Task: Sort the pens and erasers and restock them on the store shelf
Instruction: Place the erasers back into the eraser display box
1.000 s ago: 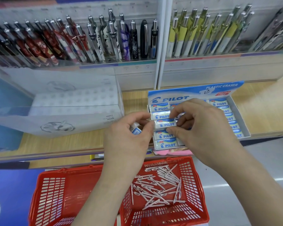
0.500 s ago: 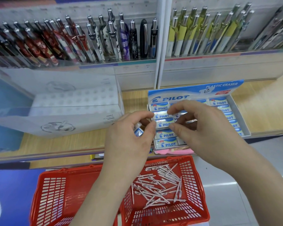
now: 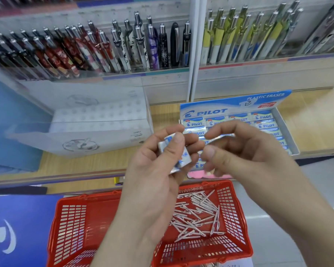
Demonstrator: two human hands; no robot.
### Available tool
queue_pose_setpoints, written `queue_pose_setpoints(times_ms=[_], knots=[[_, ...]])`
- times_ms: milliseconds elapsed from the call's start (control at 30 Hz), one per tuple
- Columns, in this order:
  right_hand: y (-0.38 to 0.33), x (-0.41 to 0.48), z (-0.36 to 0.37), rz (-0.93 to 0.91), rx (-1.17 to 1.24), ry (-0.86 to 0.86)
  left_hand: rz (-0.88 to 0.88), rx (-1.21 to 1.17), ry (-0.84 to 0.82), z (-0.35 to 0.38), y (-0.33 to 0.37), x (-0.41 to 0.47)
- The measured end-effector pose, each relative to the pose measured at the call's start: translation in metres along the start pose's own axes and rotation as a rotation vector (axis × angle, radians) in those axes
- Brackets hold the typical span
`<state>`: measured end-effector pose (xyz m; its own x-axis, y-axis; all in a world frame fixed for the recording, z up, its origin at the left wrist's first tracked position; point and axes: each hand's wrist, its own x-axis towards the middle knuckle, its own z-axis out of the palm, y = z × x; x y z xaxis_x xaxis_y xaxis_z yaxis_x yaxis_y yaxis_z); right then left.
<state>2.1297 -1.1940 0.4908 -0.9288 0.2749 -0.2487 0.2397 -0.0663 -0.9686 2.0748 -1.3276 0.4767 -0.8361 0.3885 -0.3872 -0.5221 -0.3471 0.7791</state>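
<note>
We see the left hand (image 3: pixel 156 170) held up in front of the shelf (image 3: pixel 308 122), above the red basket (image 3: pixel 232 191). Its thumb and fingers are curled round wrapped blue-and-white erasers (image 3: pixel 184 159), tilted in the grip; we cannot tell how many. The right hand (image 3: pixel 249 155) is just beside it, fingertips nearly meeting the left hand's. Its fingers are bent and the thumb points toward the erasers. A shiny blur lies under its index finger, and we cannot tell whether it grips anything. Behind both hands the Pilot box (image 3: pixel 233 110) stands on the shelf, its header card upright, with rows of erasers lying flat inside; the hands cover the near rows. A pale carton (image 3: pixel 96 122) sits on the shelf to the left of the box, apart from it. In the basket's right half lies a loose heap of white pens (image 3: pixel 196 215). Racks (image 3: pixel 139 47) of upright pens line the wall above.
</note>
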Motion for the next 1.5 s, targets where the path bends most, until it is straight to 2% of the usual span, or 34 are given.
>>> queue_pose_setpoints(times_ms=[67,133,300,467,533,600,667,767,867,967,1100,1200,1333,1400,1500], knots=[[-0.002,-0.010,0.008,0.039,0.105,-0.038,-0.023,-0.062,0.020,0.005,-0.003,-0.005],[-0.003,-0.014,0.013,0.023,0.106,-0.004,-0.029,-0.075,0.030,0.009,-0.007,-0.007],[-0.002,-0.014,0.017,-0.068,-0.062,0.059,-0.013,-0.072,0.012,0.014,-0.013,-0.009],[-0.001,-0.014,0.013,-0.084,-0.183,0.053,0.008,0.152,-0.035,0.010,-0.012,-0.011],[-0.001,-0.015,0.012,-0.089,-0.205,0.061,0.103,0.326,-0.052,0.006,-0.013,-0.011],[-0.002,-0.017,0.011,-0.069,-0.130,0.082,0.224,0.516,-0.057,0.001,-0.011,-0.013],[-0.002,-0.017,0.009,-0.013,-0.011,0.103,0.273,0.647,-0.077,0.000,-0.008,-0.019],[-0.001,-0.018,0.005,0.066,0.130,0.144,0.279,0.748,-0.095,0.004,-0.007,-0.031],[0.000,-0.020,0.006,0.080,0.086,0.163,0.348,0.845,-0.013,0.004,-0.014,-0.032],[0.004,-0.021,-0.001,0.070,0.059,0.184,0.317,0.818,-0.016,0.000,-0.011,-0.029],[0.005,-0.019,-0.017,0.082,0.161,0.065,0.231,0.823,-0.118,-0.008,-0.004,-0.025],[0.003,-0.018,-0.018,0.047,-0.021,0.012,0.211,0.820,-0.086,-0.010,-0.005,-0.018],[0.009,-0.008,-0.018,-0.050,-0.312,0.159,0.307,0.858,0.055,-0.011,-0.009,-0.005],[0.013,-0.002,-0.016,-0.096,-0.449,0.182,0.332,0.890,0.122,-0.015,-0.012,0.002],[0.020,0.005,-0.010,-0.153,-0.654,0.193,0.320,0.916,0.133,-0.018,-0.016,0.009]])
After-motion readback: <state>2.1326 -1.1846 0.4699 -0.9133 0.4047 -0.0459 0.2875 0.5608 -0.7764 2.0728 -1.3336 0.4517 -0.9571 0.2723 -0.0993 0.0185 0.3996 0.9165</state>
